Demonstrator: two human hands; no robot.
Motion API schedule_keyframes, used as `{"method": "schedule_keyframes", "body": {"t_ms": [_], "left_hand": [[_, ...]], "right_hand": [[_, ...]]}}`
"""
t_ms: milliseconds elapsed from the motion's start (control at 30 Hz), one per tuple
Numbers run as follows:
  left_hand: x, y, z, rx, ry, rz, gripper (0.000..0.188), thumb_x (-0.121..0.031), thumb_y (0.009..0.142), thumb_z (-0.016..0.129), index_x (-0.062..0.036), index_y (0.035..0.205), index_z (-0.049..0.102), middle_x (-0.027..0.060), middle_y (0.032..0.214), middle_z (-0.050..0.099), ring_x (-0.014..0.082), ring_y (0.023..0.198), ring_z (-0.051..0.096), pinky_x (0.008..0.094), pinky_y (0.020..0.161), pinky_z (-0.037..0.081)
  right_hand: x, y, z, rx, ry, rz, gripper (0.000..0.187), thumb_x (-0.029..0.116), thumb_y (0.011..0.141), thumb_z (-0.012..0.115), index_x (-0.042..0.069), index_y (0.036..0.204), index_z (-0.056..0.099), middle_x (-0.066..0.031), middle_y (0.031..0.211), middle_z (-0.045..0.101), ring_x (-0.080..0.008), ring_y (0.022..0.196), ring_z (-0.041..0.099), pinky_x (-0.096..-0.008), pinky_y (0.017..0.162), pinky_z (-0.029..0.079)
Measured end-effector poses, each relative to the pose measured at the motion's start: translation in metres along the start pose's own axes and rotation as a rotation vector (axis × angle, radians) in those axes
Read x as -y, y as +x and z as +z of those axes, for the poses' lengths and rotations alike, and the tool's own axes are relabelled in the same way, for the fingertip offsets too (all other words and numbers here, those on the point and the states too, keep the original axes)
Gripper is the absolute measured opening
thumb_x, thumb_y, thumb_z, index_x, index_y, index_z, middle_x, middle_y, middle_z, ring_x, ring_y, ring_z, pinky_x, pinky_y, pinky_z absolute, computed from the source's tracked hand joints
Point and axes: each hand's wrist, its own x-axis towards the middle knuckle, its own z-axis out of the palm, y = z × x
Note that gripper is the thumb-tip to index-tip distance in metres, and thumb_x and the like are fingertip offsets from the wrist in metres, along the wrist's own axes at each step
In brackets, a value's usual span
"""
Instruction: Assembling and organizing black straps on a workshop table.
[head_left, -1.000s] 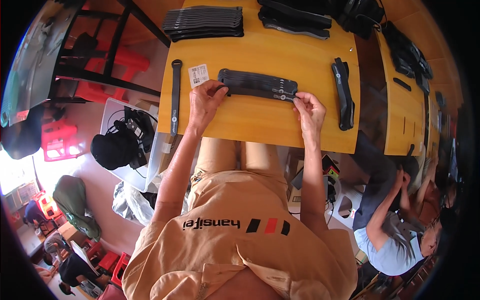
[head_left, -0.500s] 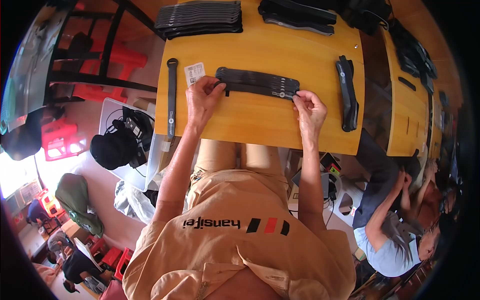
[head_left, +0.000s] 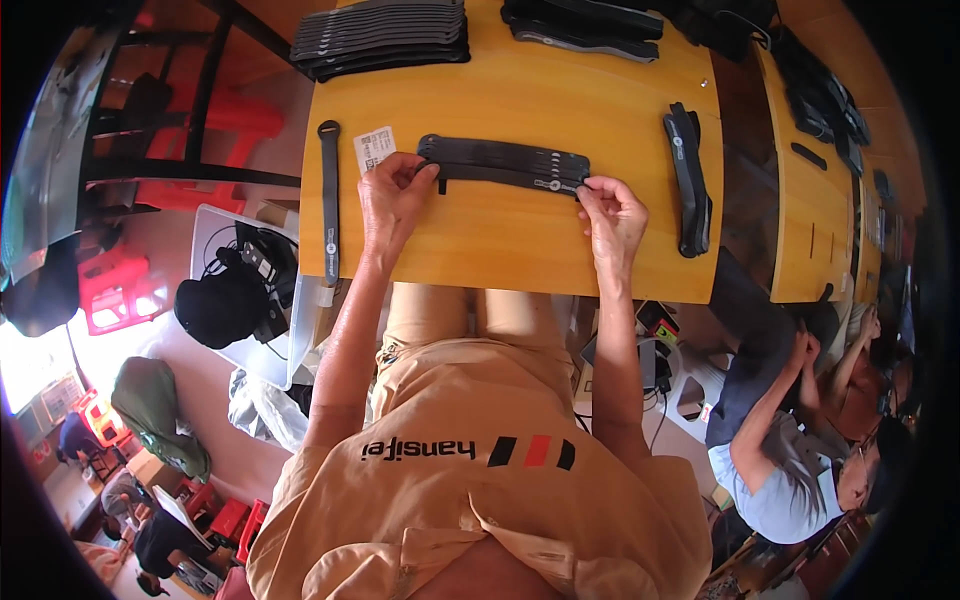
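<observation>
Side by side on the yellow table [head_left: 480, 240] lies a small row of dark grey straps [head_left: 500, 157], with pale marks near their right ends. My left hand [head_left: 392, 195] pinches the left end of the nearest strap, where a short black tab sticks out below. At that strap's right end, beside a round printed mark, my right hand [head_left: 612, 215] holds it between thumb and fingers. The strap is stretched straight between both hands, along the row's near edge. A white printed label [head_left: 376, 146] lies just beyond my left hand.
A single strap [head_left: 330, 205] lies along the table's left edge, and a strap bundle [head_left: 688, 180] near the right edge. Strap stacks [head_left: 380, 38] [head_left: 582, 28] stand at the back. A white bin [head_left: 292, 350] with black gear is at the left; a seated person [head_left: 775, 470] is at the right.
The whole view has shifted slightly, so the table and straps appear a little further left. Both hands keep their hold on the ends of the nearest strap.
</observation>
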Motion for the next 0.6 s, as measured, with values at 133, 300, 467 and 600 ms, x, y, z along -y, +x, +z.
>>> {"method": "schedule_keyframes", "body": {"t_ms": [133,300,467,600], "left_hand": [[0.0010,0.0009,0.0000,0.002,-0.001,-0.009,0.019,-0.014,0.074,0.071,0.0040,0.080,0.065,0.0046,0.060,0.060,0.0074,0.056,0.053,0.0224,0.054,0.044],[-0.0023,0.0002,0.0006,0.011,0.006,-0.015,0.019,-0.013,0.074,0.071,0.0044,0.080,0.065,0.0040,0.060,0.059,0.0069,0.055,0.051,0.0219,0.053,0.043],[-0.0034,0.0003,0.0003,0.006,0.031,-0.001,0.018,-0.012,0.074,0.070,0.0042,0.080,0.065,0.0043,0.059,0.059,0.0068,0.054,0.051,0.0218,0.053,0.043],[-0.0043,0.0003,0.0003,0.004,0.057,-0.002,0.018,-0.012,0.074,0.070,0.0042,0.080,0.065,0.0046,0.060,0.060,0.0072,0.054,0.051,0.0220,0.053,0.043]], "right_hand": [[-0.0010,0.0007,-0.0003,0.001,0.008,0.016,0.011,0.002,0.078,0.067,0.001,0.087,0.063,0.0003,0.067,0.059,-0.0042,0.052,0.053,-0.0162,0.039,0.038],[0.0024,0.0011,0.0008,-0.015,-0.014,0.008,0.009,0.002,0.078,0.068,0.000,0.086,0.063,0.0001,0.065,0.058,-0.0042,0.050,0.052,-0.0164,0.039,0.038],[0.0028,0.0014,0.0019,-0.022,-0.023,0.009,0.009,0.001,0.077,0.067,0.000,0.085,0.063,0.0003,0.064,0.058,-0.0040,0.049,0.051,-0.0165,0.039,0.038],[0.0043,0.0005,0.0028,-0.025,-0.019,0.006,0.008,0.000,0.078,0.067,-0.001,0.084,0.063,0.0003,0.064,0.058,-0.0039,0.049,0.050,-0.0168,0.040,0.039]]}}
